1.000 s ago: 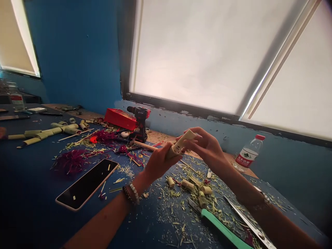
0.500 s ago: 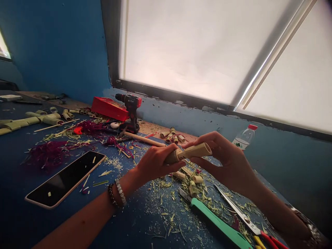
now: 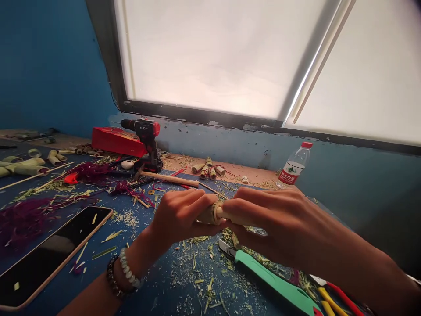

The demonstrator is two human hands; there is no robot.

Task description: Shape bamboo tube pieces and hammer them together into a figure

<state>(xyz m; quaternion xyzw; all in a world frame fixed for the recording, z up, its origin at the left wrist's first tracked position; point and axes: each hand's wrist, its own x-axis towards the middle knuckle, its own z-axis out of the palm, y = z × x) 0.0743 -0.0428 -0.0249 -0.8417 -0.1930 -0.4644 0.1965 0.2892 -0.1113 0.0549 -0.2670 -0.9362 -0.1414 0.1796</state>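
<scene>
Bamboo tube point(image 3: 207, 215) sits pinched between thumb and fingers of the left hand point(image 3: 179, 215), its long axis running crosswise, open rim toward the right hand point(image 3: 272, 217), which closes around a pale bamboo piece point(image 3: 220, 212) at that rim, roughly in line.

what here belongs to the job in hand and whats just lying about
Likely in the work:
bamboo tube in the left hand
pale piece in the right hand
probably the green-handled knife

Seemingly just lying about:
phone
water bottle
</scene>
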